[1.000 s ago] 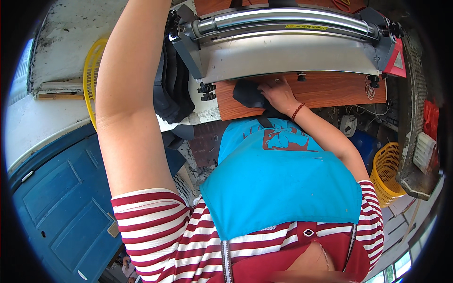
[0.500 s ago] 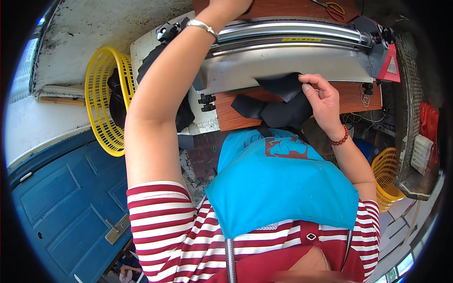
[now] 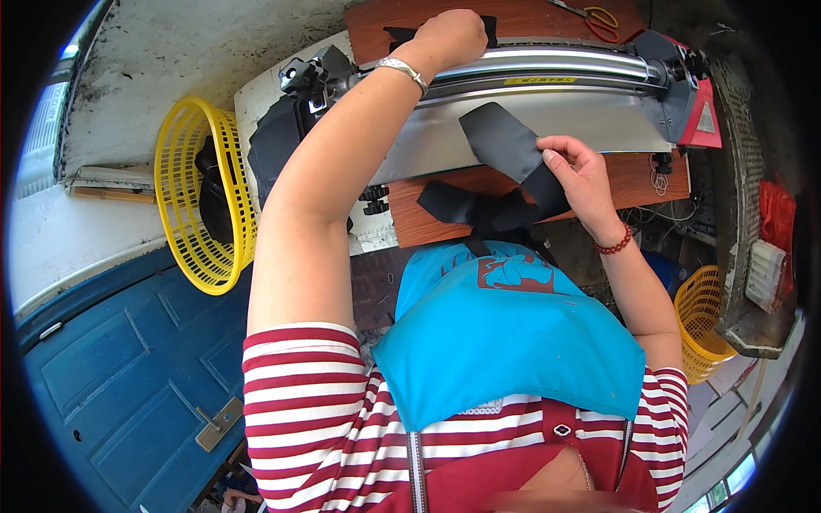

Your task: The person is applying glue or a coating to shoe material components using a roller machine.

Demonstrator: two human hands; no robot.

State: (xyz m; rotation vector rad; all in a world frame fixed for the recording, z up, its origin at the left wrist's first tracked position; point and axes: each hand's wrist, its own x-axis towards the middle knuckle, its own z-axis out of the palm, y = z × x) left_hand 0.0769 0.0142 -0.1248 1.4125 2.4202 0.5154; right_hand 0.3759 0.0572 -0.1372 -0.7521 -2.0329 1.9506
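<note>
My right hand (image 3: 587,181) pinches the edge of a flat black leather-like piece (image 3: 498,141) between thumb and forefinger, above the front metal plate of a roller machine (image 3: 547,64). Several similar black pieces (image 3: 449,202) lie below it on the brown wooden tabletop, against my blue apron (image 3: 513,342). My left arm reaches across the machine. Beyond the roller, my left hand (image 3: 451,40) is closed over black material (image 3: 489,29) that shows on both sides of it. Its fingertips are mostly hidden.
A yellow basket (image 3: 162,197) with black material inside stands at the left. Scissors with orange handles (image 3: 601,24) lie on the board behind the machine. Another yellow basket (image 3: 694,325) sits low at the right, near loose cables (image 3: 663,214). A blue door (image 3: 120,368) is at lower left.
My left hand has come back toward the roller and a little right. The piece in my right hand has swung up and now lies flatter over the metal plate.
</note>
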